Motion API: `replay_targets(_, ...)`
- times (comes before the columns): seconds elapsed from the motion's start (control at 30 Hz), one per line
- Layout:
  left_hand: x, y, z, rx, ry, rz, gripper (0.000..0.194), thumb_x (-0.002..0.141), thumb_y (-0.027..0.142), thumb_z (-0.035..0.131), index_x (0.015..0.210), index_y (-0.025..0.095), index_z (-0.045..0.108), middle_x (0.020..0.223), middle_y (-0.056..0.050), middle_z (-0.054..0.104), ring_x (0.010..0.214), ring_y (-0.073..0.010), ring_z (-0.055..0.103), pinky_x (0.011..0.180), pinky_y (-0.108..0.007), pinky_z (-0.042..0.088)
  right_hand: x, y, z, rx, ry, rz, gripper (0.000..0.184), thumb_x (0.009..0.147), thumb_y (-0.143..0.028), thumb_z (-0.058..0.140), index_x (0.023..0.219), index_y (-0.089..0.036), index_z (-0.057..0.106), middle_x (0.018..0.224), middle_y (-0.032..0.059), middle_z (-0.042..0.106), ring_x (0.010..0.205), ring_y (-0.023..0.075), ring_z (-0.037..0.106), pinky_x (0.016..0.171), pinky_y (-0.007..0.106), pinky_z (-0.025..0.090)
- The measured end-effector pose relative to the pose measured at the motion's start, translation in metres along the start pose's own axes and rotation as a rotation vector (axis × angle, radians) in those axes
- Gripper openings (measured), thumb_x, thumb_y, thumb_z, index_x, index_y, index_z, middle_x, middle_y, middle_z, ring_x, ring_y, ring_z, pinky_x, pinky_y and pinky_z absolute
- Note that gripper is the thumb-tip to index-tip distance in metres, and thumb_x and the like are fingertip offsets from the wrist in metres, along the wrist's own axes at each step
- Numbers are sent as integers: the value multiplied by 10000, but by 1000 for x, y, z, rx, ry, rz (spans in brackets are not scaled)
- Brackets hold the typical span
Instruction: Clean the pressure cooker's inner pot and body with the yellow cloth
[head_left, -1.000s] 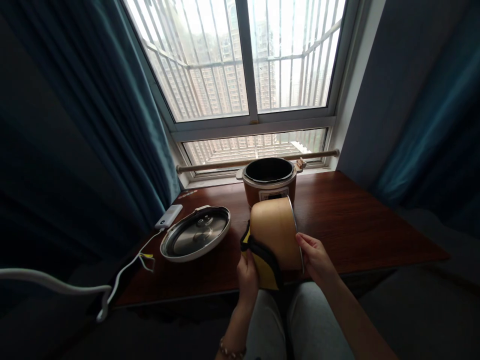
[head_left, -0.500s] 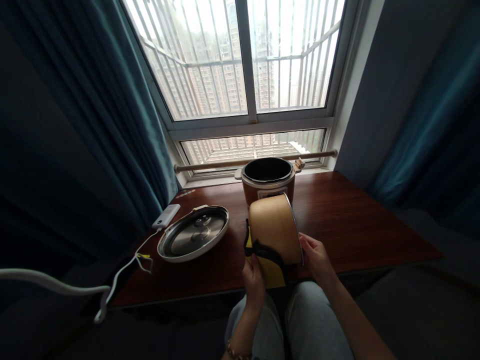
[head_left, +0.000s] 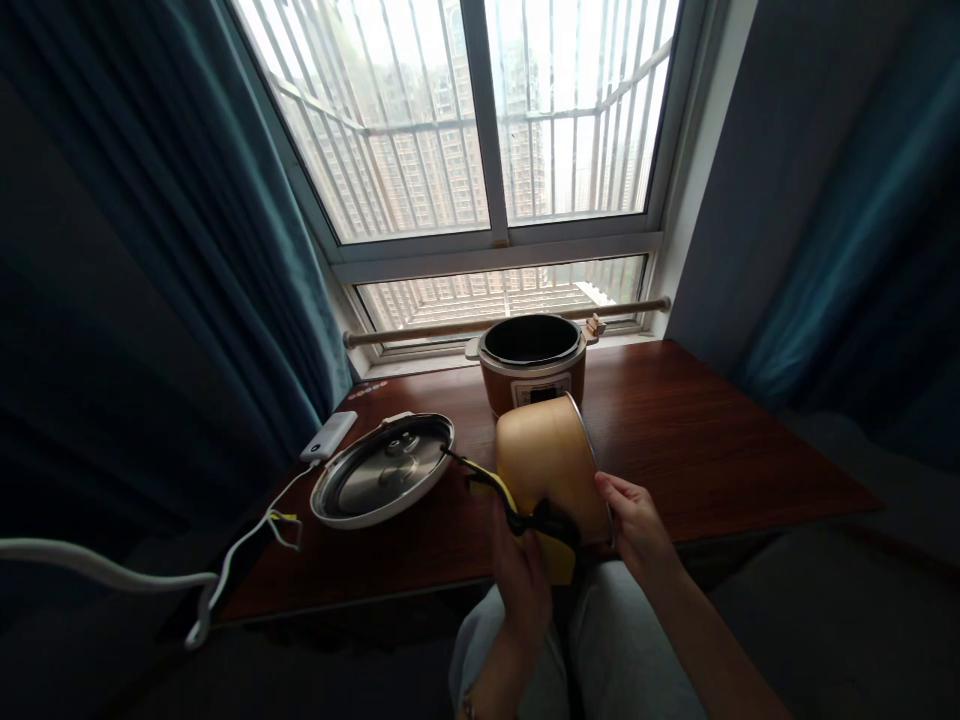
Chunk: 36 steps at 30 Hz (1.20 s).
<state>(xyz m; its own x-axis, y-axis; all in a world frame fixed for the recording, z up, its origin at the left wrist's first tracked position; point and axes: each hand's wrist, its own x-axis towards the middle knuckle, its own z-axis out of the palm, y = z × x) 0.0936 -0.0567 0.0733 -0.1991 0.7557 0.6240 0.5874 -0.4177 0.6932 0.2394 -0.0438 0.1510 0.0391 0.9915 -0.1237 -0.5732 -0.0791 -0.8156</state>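
A gold-coloured inner pot [head_left: 544,450] is tipped on its side above the near part of the table, its rim facing right. My right hand [head_left: 634,515] pinches that rim, thumb on the outside. In my left hand [head_left: 521,565] is a yellow cloth with black edging [head_left: 556,558], held against the pot's lower left side; one edge of it sticks out to the left. Behind the pot stands the brown cooker body [head_left: 495,380], its dark round opening facing up. To the left lies the cooker's lid [head_left: 360,518], inner metal side up.
A white power bank [head_left: 330,437] with a white cable [head_left: 251,530] lies at the table's left edge. The wooden table [head_left: 697,440] reaches to the window, where a rail [head_left: 420,332] runs across. Blue curtains [head_left: 247,200] hang at both sides.
My left hand has moved slightly right and lower along the pot with the cloth, whose free edge now points left. The pot has tilted a little more; my right hand keeps its rim grip.
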Motion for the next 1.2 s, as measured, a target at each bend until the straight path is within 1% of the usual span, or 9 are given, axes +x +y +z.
replay_targets(0.1, 8, 13, 8, 239, -123, 189, 587, 860, 180, 374, 1412, 147, 178, 1422, -138, 318, 1338, -263, 220, 1043, -503, 272, 10, -2, 7, 18, 11, -19, 309, 648, -403, 717, 842, -162, 714, 769, 53, 699, 750, 210, 638, 683, 321, 497)
replay_targets(0.23, 11, 34, 23, 387, -300, 462, 575, 828, 141, 382, 1386, 87, 249, 1400, -127, 362, 1320, -248, 268, 1034, -438, 291, 20, -3, 8, 7, 25, -23, 298, 649, -403, 715, 824, -162, 715, 753, 43, 699, 776, 204, 636, 687, 302, 497)
replay_targets(0.37, 11, 37, 27, 410, -250, 549, 532, 827, 144, 374, 1353, 81, 330, 1368, -106, 418, 1297, -223, 319, 1035, -369, 276, 23, -7, 4, 27, -35, 28, 313, 646, -408, 716, 835, -159, 714, 786, 54, 703, 775, 205, 642, 694, 303, 500)
replay_targets(0.53, 17, 21, 15, 466, -193, 545, 523, 836, 155, 363, 1352, 71, 330, 1353, -127, 434, 1289, -228, 334, 1037, -367, 273, 22, -10, 3, 51, -81, 48, 296, 655, -377, 718, 843, -149, 707, 810, 65, 706, 775, 205, 651, 693, 302, 506)
replay_targets(0.8, 29, -9, -7, 261, -81, 271, 510, 868, 224, 378, 1360, 107, 312, 1393, -146, 370, 1300, -250, 312, 1051, -445, 276, 24, -11, 11, 70, -62, 95, 328, 635, -394, 730, 831, -133, 698, 773, 76, 707, 692, 212, 661, 643, 318, 520)
replay_targets(0.87, 29, -20, -12, 132, -63, 74, 457, 877, 271, 385, 1304, 108, 401, 1327, -155, 456, 1240, -262, 404, 1004, -436, 343, 27, -11, 11, 80, -58, 103, 334, 625, -397, 739, 826, -133, 696, 787, 76, 707, 700, 209, 660, 661, 321, 517)
replay_targets(0.93, 26, -30, -14, -38, -75, -203, 418, 885, 361, 379, 1177, 99, 520, 1142, -153, 601, 1083, -271, 550, 876, -402, 451, 30, -10, 11, 71, -67, 88, 346, 621, -415, 738, 821, -136, 696, 791, 74, 706, 719, 209, 657, 662, 313, 511)
replay_targets(1.03, 20, -36, -12, -304, -97, -506, 459, 868, 471, 381, 1076, 107, 568, 967, -116, 670, 930, -251, 624, 758, -345, 501, 33, -8, 10, 25, -100, 31, 378, 640, -454, 713, 856, -144, 692, 791, 67, 703, 750, 211, 650, 628, 288, 499)
replay_targets(1.2, 16, -30, -6, -489, -123, -580, 478, 864, 473, 395, 1194, 142, 494, 1110, -104, 625, 1046, -230, 576, 847, -335, 474, 31, 2, -4, -43, -148, -83, 448, 719, -466, 644, 1073, -191, 629, 933, 53, 686, 862, 203, 623, 697, 282, 484)
